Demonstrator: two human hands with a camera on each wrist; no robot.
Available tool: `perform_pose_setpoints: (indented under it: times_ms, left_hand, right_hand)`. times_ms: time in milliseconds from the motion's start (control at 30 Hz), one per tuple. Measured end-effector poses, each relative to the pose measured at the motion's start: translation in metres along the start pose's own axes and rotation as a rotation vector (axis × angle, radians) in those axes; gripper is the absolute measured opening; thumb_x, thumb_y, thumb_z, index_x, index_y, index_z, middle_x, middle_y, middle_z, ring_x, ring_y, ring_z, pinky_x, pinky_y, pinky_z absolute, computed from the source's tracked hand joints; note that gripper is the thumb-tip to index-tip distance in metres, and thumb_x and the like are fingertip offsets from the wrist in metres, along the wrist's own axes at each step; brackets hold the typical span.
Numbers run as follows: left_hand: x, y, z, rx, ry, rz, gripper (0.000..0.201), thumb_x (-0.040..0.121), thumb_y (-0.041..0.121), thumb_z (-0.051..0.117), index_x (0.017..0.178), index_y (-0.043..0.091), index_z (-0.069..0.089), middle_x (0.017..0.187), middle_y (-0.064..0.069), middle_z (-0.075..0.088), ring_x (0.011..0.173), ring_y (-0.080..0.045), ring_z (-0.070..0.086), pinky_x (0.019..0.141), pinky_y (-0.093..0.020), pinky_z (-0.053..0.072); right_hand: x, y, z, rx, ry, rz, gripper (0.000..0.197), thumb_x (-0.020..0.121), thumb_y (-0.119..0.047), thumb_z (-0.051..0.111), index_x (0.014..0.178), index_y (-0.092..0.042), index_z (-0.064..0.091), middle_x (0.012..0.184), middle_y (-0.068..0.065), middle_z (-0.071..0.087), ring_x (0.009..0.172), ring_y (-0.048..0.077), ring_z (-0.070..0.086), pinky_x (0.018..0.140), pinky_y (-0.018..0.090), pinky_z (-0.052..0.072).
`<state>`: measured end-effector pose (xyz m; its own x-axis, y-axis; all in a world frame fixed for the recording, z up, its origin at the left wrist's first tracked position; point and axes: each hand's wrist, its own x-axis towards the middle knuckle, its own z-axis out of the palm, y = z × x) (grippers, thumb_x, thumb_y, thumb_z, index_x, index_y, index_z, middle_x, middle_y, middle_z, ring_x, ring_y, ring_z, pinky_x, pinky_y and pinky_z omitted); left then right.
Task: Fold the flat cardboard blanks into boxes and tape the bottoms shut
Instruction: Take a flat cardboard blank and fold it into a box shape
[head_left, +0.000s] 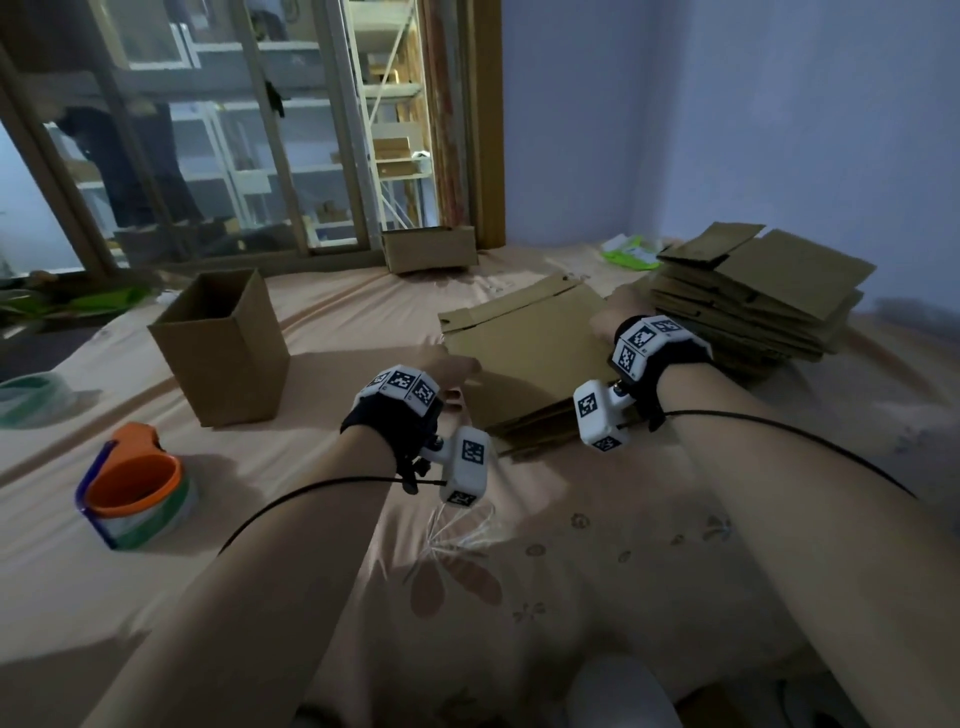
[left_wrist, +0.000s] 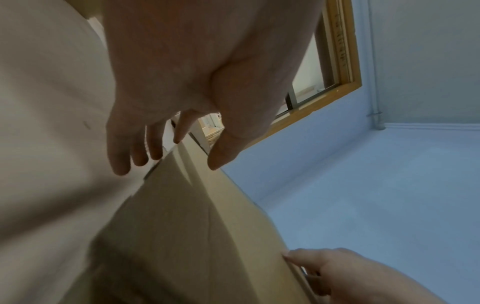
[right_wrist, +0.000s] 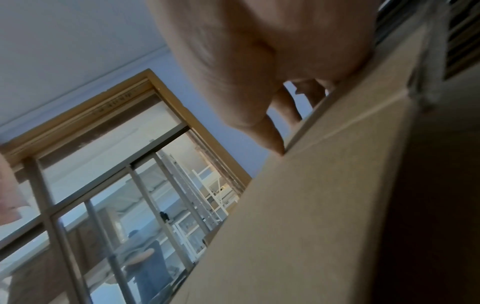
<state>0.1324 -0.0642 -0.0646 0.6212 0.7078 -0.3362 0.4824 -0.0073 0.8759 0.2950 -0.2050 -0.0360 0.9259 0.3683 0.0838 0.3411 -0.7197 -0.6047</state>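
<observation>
Orange tape dispenser (head_left: 136, 488) sits at eight o'clock on the peach cloth (head_left: 322, 322), with an upright open box (head_left: 223, 345) just beyond at ten o'clock. At the centre lies a flat cardboard blank (head_left: 524, 353). The left hand (head_left: 441, 364) holds its nine o'clock edge, fingers (left_wrist: 155, 148) spread and loosely bent; the right hand (head_left: 618, 312) pinches its three o'clock edge. A stack of blanks (head_left: 753, 306) stands at two o'clock.
</observation>
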Motion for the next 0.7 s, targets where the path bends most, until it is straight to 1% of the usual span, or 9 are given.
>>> perform_pose_setpoints:
  times_ms: [67, 133, 267, 367, 433, 500, 567, 633, 700]
  left_hand:
    - [-0.006, -0.001, -0.014, -0.04, 0.003, 0.023, 0.047, 0.092, 0.013, 0.057, 0.133, 0.003, 0.038, 0.132, -0.019, 0.047, 0.116, -0.034, 0.052, 0.094, -0.045, 0.049]
    - [-0.01, -0.007, -0.033, -0.064, 0.02, 0.01, 0.04, 0.092, 0.014, 0.057, 0.128, 0.004, 0.042, 0.13, -0.017, 0.05, 0.11, -0.034, 0.054, 0.091, -0.043, 0.05]
    - [-0.019, -0.017, -0.082, 0.017, 0.044, -0.073, 0.031, 0.09, 0.027, 0.061, 0.113, 0.008, 0.052, 0.131, -0.012, 0.052, 0.101, -0.028, 0.049, 0.084, -0.039, 0.045]
    - [-0.029, -0.013, -0.126, 0.13, 0.152, -0.006, 0.053, 0.092, 0.039, 0.056, 0.126, -0.001, 0.051, 0.123, -0.01, 0.053, 0.102, -0.029, 0.05, 0.089, -0.04, 0.045]
    - [-0.035, -0.003, -0.156, 0.074, 0.342, 0.218, 0.058, 0.093, 0.039, 0.053, 0.13, -0.004, 0.049, 0.128, -0.018, 0.056, 0.112, -0.034, 0.055, 0.097, -0.04, 0.045]
    - [-0.044, 0.007, -0.176, -0.108, 0.417, 0.384, 0.065, 0.089, 0.04, 0.056, 0.134, -0.005, 0.044, 0.131, -0.024, 0.054, 0.122, -0.038, 0.052, 0.1, -0.039, 0.043]
    - [-0.05, 0.01, -0.189, -0.218, 0.448, 0.404, 0.072, 0.088, 0.043, 0.055, 0.136, -0.008, 0.04, 0.133, -0.031, 0.05, 0.124, -0.044, 0.048, 0.099, -0.045, 0.043]
    - [-0.054, 0.002, -0.192, -0.208, 0.429, 0.368, 0.078, 0.086, 0.052, 0.053, 0.137, -0.006, 0.041, 0.134, -0.028, 0.049, 0.124, -0.042, 0.048, 0.099, -0.044, 0.043]
    - [-0.049, -0.015, -0.197, -0.199, 0.437, 0.282, 0.102, 0.06, 0.072, 0.058, 0.138, 0.008, 0.041, 0.131, -0.018, 0.055, 0.119, -0.036, 0.055, 0.099, -0.045, 0.047]
  right_hand:
    - [-0.008, -0.015, -0.005, -0.016, 0.064, -0.048, 0.038, 0.092, -0.015, 0.054, 0.128, -0.004, 0.054, 0.12, 0.017, 0.06, 0.115, 0.034, 0.057, 0.089, 0.036, 0.045]
    - [-0.017, -0.035, -0.011, 0.019, 0.098, -0.112, 0.039, 0.092, -0.021, 0.056, 0.129, -0.007, 0.055, 0.125, 0.016, 0.061, 0.114, 0.035, 0.058, 0.086, 0.035, 0.045]
    - [-0.036, -0.083, -0.022, 0.029, 0.05, -0.307, 0.028, 0.091, -0.027, 0.064, 0.11, -0.006, 0.066, 0.121, 0.015, 0.064, 0.113, 0.032, 0.058, 0.087, 0.028, 0.043]
    - [-0.06, -0.119, -0.029, 0.034, -0.01, -0.481, 0.027, 0.093, -0.026, 0.064, 0.111, -0.007, 0.068, 0.126, 0.012, 0.062, 0.118, 0.029, 0.055, 0.093, 0.028, 0.04]
    - [-0.079, -0.142, -0.028, 0.0, -0.079, -0.597, 0.025, 0.093, -0.025, 0.064, 0.111, -0.008, 0.069, 0.125, 0.01, 0.062, 0.117, 0.026, 0.056, 0.089, 0.026, 0.039]
    - [-0.096, -0.163, -0.021, -0.035, -0.159, -0.686, 0.022, 0.092, -0.026, 0.066, 0.106, -0.01, 0.07, 0.117, 0.007, 0.065, 0.111, 0.023, 0.058, 0.086, 0.026, 0.041]
    - [-0.111, -0.177, -0.01, -0.063, -0.225, -0.751, 0.021, 0.091, -0.027, 0.067, 0.103, -0.011, 0.072, 0.107, 0.003, 0.066, 0.105, 0.021, 0.06, 0.082, 0.027, 0.041]
    - [-0.123, -0.185, 0.0, -0.125, -0.29, -0.75, 0.027, 0.092, -0.031, 0.064, 0.11, -0.013, 0.073, 0.112, 0.003, 0.068, 0.1, 0.016, 0.058, 0.08, 0.026, 0.04]
    - [-0.132, -0.189, 0.005, -0.218, -0.353, -0.723, 0.036, 0.096, -0.038, 0.056, 0.119, -0.013, 0.07, 0.121, 0.003, 0.066, 0.102, 0.019, 0.059, 0.082, 0.028, 0.044]
